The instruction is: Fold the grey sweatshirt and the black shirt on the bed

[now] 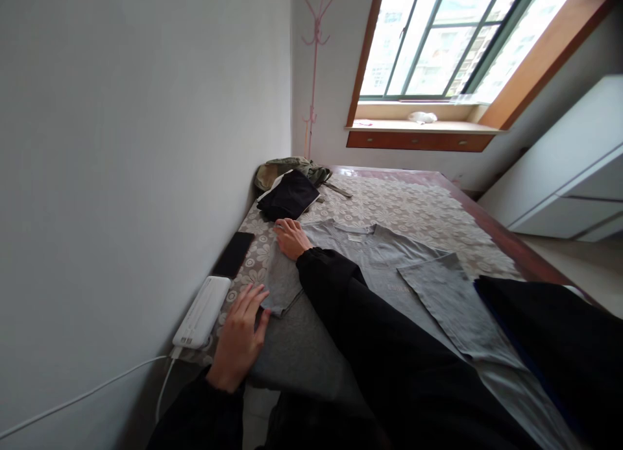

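A grey T-shirt (384, 268) lies spread on the patterned cover, its collar with a pale label toward the far side. My right hand (292, 240) reaches across from the right in a black sleeve; its fingers are bent down and closed at the shirt's far left edge, partly hiding the cloth there. Nearer to me, my left hand (239, 338) rests at the hem of the left shirt sleeve (283, 287), fingers stretched out and thumb apart, touching the cloth's corner. My right forearm covers much of the shirt's middle.
Along the wall lie a white power bank (202, 312) with a plugged-in cable and a dark phone (234, 255). Folded black cloth (288, 195) and a camouflage bag (280, 167) sit farther back. Dark clothing (549, 333) is at right. A pink coat rack (314, 80) stands beyond.
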The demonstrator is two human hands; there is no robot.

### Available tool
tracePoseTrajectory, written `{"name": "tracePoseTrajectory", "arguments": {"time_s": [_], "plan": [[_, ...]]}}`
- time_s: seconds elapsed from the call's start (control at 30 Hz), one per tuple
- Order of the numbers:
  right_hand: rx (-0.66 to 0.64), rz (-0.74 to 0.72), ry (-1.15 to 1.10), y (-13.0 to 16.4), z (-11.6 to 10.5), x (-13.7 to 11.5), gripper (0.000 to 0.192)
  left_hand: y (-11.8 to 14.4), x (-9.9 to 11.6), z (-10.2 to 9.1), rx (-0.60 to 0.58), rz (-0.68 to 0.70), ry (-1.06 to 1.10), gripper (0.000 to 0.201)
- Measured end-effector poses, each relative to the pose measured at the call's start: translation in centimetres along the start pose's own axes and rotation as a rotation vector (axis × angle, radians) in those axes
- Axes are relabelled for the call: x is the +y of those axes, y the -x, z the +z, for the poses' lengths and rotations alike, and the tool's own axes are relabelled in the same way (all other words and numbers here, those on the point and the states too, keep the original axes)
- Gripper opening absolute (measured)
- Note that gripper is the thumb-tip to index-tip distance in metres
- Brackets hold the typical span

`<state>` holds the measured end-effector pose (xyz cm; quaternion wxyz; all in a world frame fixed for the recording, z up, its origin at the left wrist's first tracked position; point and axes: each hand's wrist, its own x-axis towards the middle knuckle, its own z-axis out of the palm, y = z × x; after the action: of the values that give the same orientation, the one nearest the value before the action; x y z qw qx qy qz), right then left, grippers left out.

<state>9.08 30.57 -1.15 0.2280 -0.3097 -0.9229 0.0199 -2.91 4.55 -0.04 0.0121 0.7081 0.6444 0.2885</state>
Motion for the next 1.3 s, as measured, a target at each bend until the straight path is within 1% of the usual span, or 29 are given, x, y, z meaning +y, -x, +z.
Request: {"name": "tracePoseTrajectory", "arguments": {"time_s": [0.07,0.1,0.2,0.27,0.37,0.43,0.47,0.53,0.57,0.6,0.63,0.67,0.7,0.77,0.83,0.87,0.93,1.03,1.1,1.17,1.23,1.3], "plan": [[-0.053,-0.057,-0.022,0.5,0.2,-0.5,0.038,-0.3,-0.4,0.4,-0.058,0.031,-0.043,0.042],[-0.087,-0.043,-0.031,0.9,0.3,-0.7,0.04,-0.3,-0.5,0.7,-0.095,0.058,-0.069,0.045],[-0.174,0.073,-0.063,1.9,0.8,-1.4,0.055,0.2,-0.9,1.5,-0.205,0.141,-0.155,0.052],[-0.226,0.098,-0.12,2.4,0.7,-1.9,0.063,0.5,-1.2,1.7,-0.262,0.154,-0.189,0.054],[-0.266,0.12,-0.253,3.8,-0.5,-2.9,0.065,-0.1,-1.6,1.5,-0.324,0.117,-0.195,0.051],[-0.248,0.12,-0.305,6.0,-1.9,-3.1,0.058,-1.2,-1.4,1.1,-0.354,0.086,-0.19,0.048],[-0.229,0.11,-0.315,7.4,-2.8,-2.9,0.054,-1.8,-1.2,0.9,-0.365,0.084,-0.188,0.046],[-0.194,0.11,-0.305,11.0,-5.0,-1.1,0.049,-3.4,-0.6,0.7,-0.381,0.112,-0.183,0.046],[-0.186,0.161,-0.285,12.9,-6.4,0.3,0.047,-4.3,-0.3,0.8,-0.389,0.132,-0.18,0.048],[-0.189,0.254,-0.243,14.8,-8.0,2.2,0.045,-5.2,0.0,1.0,-0.401,0.147,-0.178,0.05],[-0.196,0.405,-0.175,16.7,-9.6,4.2,0.044,-6.3,0.2,1.4,-0.424,0.15,-0.179,0.053],[-0.183,0.59,-0.087,18.5,-11.3,6.3,0.043,-7.4,0.4,1.9,-0.452,0.139,-0.185,0.056],[-0.15,0.71,-0.028,20.2,-12.8,8.4,0.045,-8.5,0.5,2.6,-0.486,0.108,-0.194,0.06],[-0.096,0.871,0.06,23.2,-15.2,11.8,0.051,-11.0,0.7,4.1,-0.544,0.007,-0.216,0.066],[-0.06,0.989,0.12,25.4,-16.3,13.8,0.057,-13.3,0.8,5.7,-0.552,-0.101,-0.233,0.07],[-0.057,1.038,0.148,26.3,-16.4,14.4,0.06,-14.3,0.9,6.4,-0.536,-0.138,-0.24,0.071],[-0.078,1.112,0.201,27.6,-15.7,14.9,0.067,-15.6,1.1,7.6,-0.481,-0.181,-0.254,0.072],[-0.123,1.171,0.253,28.5,-13.9,15.4,0.072,-16.0,1.3,8.7,-0.39,-0.207,-0.282,0.072],[-0.149,1.18,0.274,28.7,-13.1,15.8,0.074,-15.7,1.3,9.1,-0.338,-0.201,-0.3,0.074],[-0.189,1.174,0.299,28.7,-12.8,16.3,0.075,-15.7,1.2,9.2,-0.309,-0.195,-0.31,0.076],[-0.215,1.155,0.305,28.7,-13.0,16.6,0.076,-16.0,1.3,9.3,-0.308,-0.192,-0.314,0.08],[-0.206,1.137,0.299,28.7,-13.2,16.7,0.077,-16.4,1.6,9.5,-0.316,-0.191,-0.311,0.089]]}}
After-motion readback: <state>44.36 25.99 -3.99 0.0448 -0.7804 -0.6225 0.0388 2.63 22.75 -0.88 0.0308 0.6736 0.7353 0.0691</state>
